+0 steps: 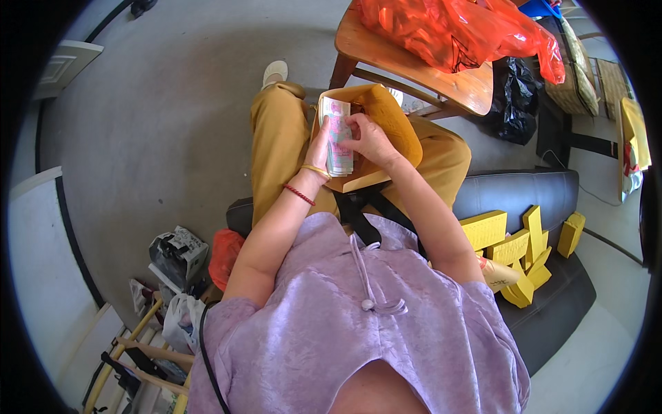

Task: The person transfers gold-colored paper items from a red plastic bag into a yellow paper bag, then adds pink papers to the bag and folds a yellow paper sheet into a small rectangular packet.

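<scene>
My left hand [318,150] grips a thick stack of printed paper notes [339,124], with the thumb along its left edge. The notes are pink and pale green and look like banknotes or joss paper. My right hand [373,138] is over the right side of the stack, its thumb on the printed face and its fingers curled. Whether a note is pinched between those fingers is not plain. Below both hands, an open orange-yellow paper container [401,121] rests between my thighs. Its inside is partly hidden by the stack and my right hand.
A wooden chair [414,64] ahead bears a red plastic bag [429,31]; a black plastic bag [512,103] lies beside it. Several yellow paper bundles [509,246] lie on the dark padded seat [553,315] at my right. At my left are a red bag [225,259] and a printed bag [181,256].
</scene>
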Action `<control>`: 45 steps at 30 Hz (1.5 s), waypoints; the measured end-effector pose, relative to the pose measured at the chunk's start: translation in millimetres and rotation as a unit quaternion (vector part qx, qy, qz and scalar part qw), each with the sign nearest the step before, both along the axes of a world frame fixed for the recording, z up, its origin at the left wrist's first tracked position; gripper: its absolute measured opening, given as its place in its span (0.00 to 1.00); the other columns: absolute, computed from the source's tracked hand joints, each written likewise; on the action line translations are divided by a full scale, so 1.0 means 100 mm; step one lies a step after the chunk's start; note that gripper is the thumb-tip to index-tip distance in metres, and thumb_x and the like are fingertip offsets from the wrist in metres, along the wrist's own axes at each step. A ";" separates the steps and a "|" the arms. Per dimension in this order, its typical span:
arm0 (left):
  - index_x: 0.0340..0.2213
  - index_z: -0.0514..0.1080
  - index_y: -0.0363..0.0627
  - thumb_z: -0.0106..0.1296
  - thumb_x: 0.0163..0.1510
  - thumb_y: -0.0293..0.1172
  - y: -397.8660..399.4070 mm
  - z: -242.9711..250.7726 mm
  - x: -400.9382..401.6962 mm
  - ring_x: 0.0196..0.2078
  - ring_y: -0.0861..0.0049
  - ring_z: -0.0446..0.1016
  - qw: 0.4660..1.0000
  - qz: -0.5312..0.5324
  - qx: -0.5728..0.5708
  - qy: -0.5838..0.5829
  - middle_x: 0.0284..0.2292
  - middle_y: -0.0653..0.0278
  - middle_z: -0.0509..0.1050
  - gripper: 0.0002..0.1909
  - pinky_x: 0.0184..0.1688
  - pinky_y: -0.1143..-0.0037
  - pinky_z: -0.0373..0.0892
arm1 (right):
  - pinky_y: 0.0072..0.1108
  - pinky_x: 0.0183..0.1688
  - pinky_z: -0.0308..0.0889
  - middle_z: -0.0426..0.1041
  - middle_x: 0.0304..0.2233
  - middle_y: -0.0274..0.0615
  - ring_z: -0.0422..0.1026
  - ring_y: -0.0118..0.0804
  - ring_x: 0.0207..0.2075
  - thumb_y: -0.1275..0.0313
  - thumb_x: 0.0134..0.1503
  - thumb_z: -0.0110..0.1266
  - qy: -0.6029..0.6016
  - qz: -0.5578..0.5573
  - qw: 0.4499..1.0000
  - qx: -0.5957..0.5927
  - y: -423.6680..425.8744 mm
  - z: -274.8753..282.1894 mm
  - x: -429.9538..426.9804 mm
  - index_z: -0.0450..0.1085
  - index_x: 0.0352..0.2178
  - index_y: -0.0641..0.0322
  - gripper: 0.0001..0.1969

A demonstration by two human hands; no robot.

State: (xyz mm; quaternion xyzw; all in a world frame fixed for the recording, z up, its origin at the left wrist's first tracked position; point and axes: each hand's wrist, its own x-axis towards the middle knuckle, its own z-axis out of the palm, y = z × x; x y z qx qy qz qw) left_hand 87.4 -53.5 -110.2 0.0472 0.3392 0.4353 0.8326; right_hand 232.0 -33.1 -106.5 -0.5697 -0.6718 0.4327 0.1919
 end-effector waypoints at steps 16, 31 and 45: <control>0.44 0.64 0.39 0.45 0.55 0.45 -0.01 -0.06 0.07 0.37 0.73 0.72 0.999 0.043 -0.026 0.017 0.39 0.59 0.71 0.23 0.40 0.71 0.69 | 0.27 0.40 0.65 0.71 0.33 0.48 0.70 0.45 0.36 0.82 0.44 0.48 -0.132 -0.134 0.982 0.019 0.03 -0.59 0.36 0.63 0.44 0.63 0.21; 0.48 0.61 0.44 0.44 0.53 0.51 -0.01 -0.06 0.02 0.41 0.74 0.70 0.999 0.024 -0.044 0.008 0.41 0.62 0.69 0.27 0.43 0.73 0.67 | 0.28 0.41 0.66 0.71 0.35 0.52 0.70 0.48 0.38 0.72 0.41 0.57 -0.009 -0.020 0.999 -0.024 0.05 -0.06 -0.02 0.62 0.43 0.62 0.25; 0.47 0.62 0.40 0.45 0.54 0.49 -0.03 -0.07 0.01 0.40 0.72 0.71 0.999 0.034 -0.032 -0.018 0.40 0.60 0.70 0.27 0.44 0.70 0.68 | 0.26 0.32 0.66 0.74 0.26 0.45 0.72 0.42 0.29 0.73 0.46 0.48 0.121 -0.165 0.949 -0.238 0.07 -0.34 0.21 0.69 0.31 0.63 0.09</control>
